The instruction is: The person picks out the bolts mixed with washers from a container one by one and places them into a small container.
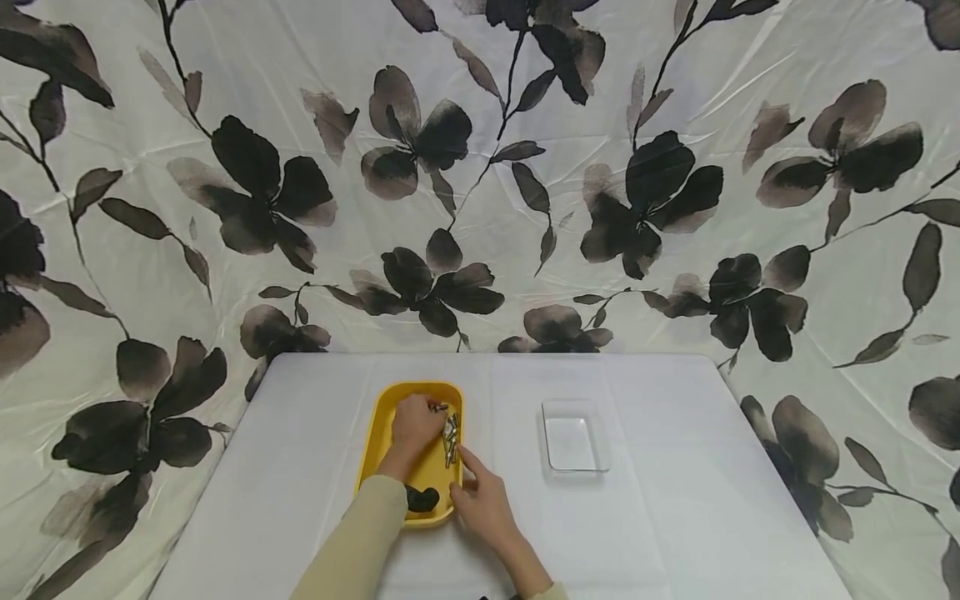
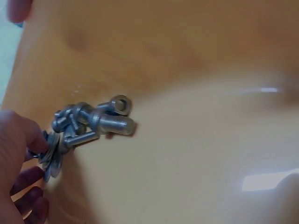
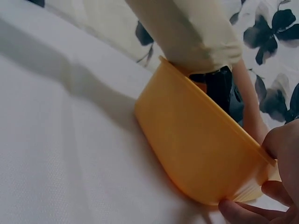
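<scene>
from the head view, a yellow tray (image 1: 386, 433) sits on the white-covered counter (image 1: 300, 467), and both hands are at it; the left hand (image 1: 415, 423) reaches into the tray with its fingers curled down at the top of a small heap of metal screws and washers (image 1: 449, 438) lying along the tray's right side, while the right hand (image 1: 485, 500) rests at the tray's near right edge, fingers bent against the rim; a dark object (image 1: 422, 498) lies in the near end of the tray, partly under the left sleeve (image 1: 360, 542), and a clear plastic container (image 1: 574, 435) stands well apart to the right on the counter, with a flowered cloth (image 1: 645, 192) hanging behind; in the left wrist view, the cluster of screws and washers (image 2: 88, 123) lies on the tray's yellow floor (image 2: 201, 154), and the left hand's fingers (image 2: 21, 140) pinch the washers at the cluster's left end; in the right wrist view, the tray's outer wall (image 3: 196, 144) fills the middle, the right hand's fingers (image 3: 280, 144) curled over its rim and under its base at the corner, gripping it, with the cream sleeve (image 3: 187, 32) crossing above
</scene>
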